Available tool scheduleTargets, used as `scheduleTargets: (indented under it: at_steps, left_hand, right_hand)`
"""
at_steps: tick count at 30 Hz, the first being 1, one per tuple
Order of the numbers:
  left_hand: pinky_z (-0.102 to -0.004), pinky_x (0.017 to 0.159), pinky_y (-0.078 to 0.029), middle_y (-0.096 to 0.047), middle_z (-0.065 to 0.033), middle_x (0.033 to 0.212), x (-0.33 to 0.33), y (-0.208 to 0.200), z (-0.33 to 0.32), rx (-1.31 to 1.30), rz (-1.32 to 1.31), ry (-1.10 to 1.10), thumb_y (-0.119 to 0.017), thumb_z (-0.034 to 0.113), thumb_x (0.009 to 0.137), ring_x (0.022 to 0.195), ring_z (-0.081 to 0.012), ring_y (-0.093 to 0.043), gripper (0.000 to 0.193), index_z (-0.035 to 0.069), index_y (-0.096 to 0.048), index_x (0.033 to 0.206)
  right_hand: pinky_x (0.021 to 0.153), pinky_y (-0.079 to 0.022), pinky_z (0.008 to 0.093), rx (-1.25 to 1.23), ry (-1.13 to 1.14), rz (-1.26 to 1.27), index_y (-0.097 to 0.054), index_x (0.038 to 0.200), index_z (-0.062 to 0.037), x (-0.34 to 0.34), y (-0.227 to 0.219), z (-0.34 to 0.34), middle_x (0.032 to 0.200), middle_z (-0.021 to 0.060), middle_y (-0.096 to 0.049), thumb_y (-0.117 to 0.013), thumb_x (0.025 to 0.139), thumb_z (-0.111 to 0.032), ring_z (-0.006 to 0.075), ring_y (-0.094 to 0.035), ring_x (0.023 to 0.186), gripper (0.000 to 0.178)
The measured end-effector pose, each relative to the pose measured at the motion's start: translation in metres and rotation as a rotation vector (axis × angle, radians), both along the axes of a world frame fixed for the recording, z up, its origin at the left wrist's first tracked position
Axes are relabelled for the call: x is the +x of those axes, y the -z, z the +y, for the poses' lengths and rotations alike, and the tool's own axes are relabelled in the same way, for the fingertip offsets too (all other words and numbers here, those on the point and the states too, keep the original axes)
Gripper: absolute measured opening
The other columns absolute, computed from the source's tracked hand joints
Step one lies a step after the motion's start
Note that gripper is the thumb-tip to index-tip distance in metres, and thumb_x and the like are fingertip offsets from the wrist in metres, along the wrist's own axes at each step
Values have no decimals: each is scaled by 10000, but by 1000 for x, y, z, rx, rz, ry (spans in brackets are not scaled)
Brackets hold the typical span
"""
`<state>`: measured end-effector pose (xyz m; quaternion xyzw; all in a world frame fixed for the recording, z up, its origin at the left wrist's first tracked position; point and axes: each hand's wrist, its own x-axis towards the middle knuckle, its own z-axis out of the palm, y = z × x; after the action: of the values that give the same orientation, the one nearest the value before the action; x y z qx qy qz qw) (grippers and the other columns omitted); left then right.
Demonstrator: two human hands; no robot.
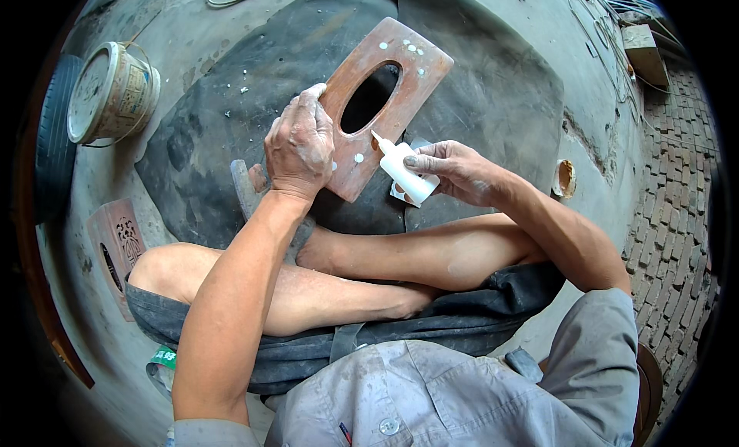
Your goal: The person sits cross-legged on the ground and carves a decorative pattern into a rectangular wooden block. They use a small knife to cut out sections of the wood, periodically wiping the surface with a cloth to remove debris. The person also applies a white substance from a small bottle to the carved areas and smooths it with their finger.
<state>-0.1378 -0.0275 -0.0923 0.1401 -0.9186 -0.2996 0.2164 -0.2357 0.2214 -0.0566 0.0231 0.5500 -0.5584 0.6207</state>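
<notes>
A reddish-brown wooden tissue box (416,58) with an oval opening and several pale spots on its top is tilted in front of me. My left hand (300,143) grips its left edge, with the fingers closed and partly hidden. My right hand (462,170) is wrapped round a white squeeze bottle (409,174). The bottle's narrow nozzle points up and left, its tip at or just above the wood below the opening; contact cannot be told. A small pale piece with brown patches (399,193) shows beside the bottle, partly hidden by it.
A dark rubber mat (493,85) covers the floor before my crossed legs. At left stand a lidded bucket (115,93), a black tyre (55,139) and a carved wooden box (115,243). A greyish strip (245,187) lies by my left forearm; a small round container (564,178) is at right.
</notes>
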Motion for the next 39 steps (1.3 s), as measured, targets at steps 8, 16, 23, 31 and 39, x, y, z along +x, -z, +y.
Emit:
scheduleTargets:
  at_steps: [8,16,23,31,39]
  left_hand:
    - [-484,898,-596,-746,-212,1209,0,1,0,-9,-2,-5,-549,98,1045,1085,-438,-728,290,78,-658,1314]
    - [-463,825,-605,-763,-167,1084,-3,3,-1,-89,92,4,-594,73,992,942,-382,-748,289,60,-675,1268]
    - [-484,866,-597,-756,-204,1160,-1,3,1,-13,66,-11,-566,99,1031,1041,-436,-734,282,89,-677,1290]
    - [-451,850,-601,-770,-136,1126,-3,8,0,-78,92,-29,-617,97,962,988,-352,-751,297,75,-691,1249]
    - [-448,844,-595,-767,-127,1112,-4,9,1,-86,103,-27,-624,101,961,989,-335,-750,293,81,-682,1248]
  right_hand:
    - [921,-622,378,-9,36,-42,-674,1265,61,1,2,2,1097,152,-769,-765,1008,-364,216,-773,992,505]
    - [938,-622,383,-37,-3,-56,-658,1295,62,0,0,8,1138,155,-766,-757,1017,-331,218,-773,1017,491]
    - [1015,-586,374,-300,-63,131,-658,1350,-41,-14,-13,17,1197,72,-750,-780,1000,-289,166,-713,1122,445]
    - [862,-605,329,-161,-77,1213,-670,1224,-41,7,-28,-9,1073,51,-716,-870,888,-87,156,-698,965,394]
    - [831,-611,383,-19,-72,1858,-727,1174,-45,14,-32,-33,1067,94,-772,-898,796,-58,264,-705,925,415]
